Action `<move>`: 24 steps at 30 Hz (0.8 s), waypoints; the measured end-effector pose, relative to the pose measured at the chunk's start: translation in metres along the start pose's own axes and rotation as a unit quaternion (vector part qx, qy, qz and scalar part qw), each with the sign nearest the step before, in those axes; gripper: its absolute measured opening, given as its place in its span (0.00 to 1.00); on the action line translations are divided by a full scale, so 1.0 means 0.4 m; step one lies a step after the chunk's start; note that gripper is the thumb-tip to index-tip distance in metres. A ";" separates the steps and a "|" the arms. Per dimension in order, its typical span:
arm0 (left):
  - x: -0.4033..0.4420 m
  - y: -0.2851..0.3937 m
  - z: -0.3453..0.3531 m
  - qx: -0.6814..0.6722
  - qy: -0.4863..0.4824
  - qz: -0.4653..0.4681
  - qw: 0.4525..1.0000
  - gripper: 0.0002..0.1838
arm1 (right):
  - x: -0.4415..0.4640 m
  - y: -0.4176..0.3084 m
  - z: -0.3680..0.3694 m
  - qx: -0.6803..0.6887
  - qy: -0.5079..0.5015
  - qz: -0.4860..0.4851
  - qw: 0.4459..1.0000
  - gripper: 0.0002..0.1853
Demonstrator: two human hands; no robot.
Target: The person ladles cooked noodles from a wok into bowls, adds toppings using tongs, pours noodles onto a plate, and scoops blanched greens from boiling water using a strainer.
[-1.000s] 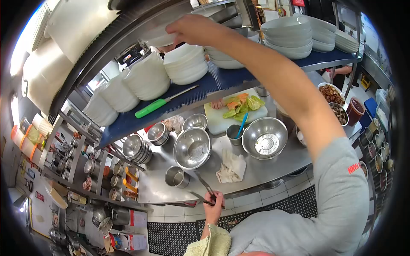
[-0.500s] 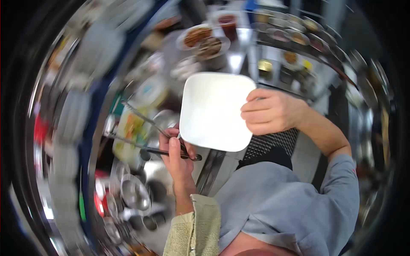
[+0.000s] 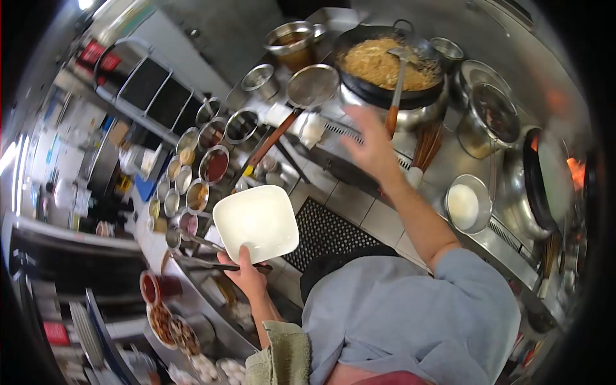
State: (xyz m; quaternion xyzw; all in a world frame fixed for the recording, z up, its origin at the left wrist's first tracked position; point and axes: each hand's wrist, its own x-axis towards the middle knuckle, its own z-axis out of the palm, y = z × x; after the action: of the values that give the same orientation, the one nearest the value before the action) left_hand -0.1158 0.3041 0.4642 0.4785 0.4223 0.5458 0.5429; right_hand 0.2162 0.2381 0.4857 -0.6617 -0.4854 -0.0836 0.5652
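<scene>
My left hand point(image 3: 247, 276) grips the edge of an empty white square bowl point(image 3: 256, 221), thumb over its near rim. In the same hand, under the bowl, is a pair of metal tongs point(image 3: 204, 262) with dark handles, pointing left. My right hand point(image 3: 372, 144), a little blurred, is empty with fingers apart. It is raised in front of a black wok point(image 3: 366, 83) on the stove. The wok holds yellowish-brown food point(image 3: 378, 62), perhaps noodles. A wok spatula point(image 3: 398, 90) rests in it, its wooden handle point(image 3: 391, 120) close to my right hand.
A long-handled strainer point(image 3: 312, 86) lies left of the wok, near a pot of brown liquid point(image 3: 292, 45). Several sauce containers point(image 3: 213, 163) stand at left. On the right are a pot of white contents point(image 3: 463, 205), a second wok point(image 3: 539, 179) and a flame point(image 3: 575, 173). A black mat point(image 3: 324, 234) covers some floor.
The view has turned from the prep counter to the stove. My right hand has let go of the white bowl and reached out towards the wok; my left hand keeps the bowl and tongs.
</scene>
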 end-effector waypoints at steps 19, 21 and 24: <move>0.825 -0.163 0.655 0.073 -0.539 0.599 0.588 0.21 | 0.214 0.252 -0.272 -0.080 0.082 0.518 0.848 0.14; 0.856 -0.158 0.722 0.063 -0.538 0.629 0.558 0.23 | 0.217 0.275 -0.301 -0.128 0.047 0.522 0.842 0.13; 0.860 -0.152 0.799 0.049 -0.510 0.624 0.590 0.17 | 0.242 0.327 -0.315 -0.211 -0.030 0.555 0.804 0.11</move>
State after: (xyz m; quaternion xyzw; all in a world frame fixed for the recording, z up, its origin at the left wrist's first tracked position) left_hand 0.2254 0.6318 0.4858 0.8507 -0.2993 0.3963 0.1720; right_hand 0.4177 0.2009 0.5059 -0.9235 -0.0220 0.1642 0.3460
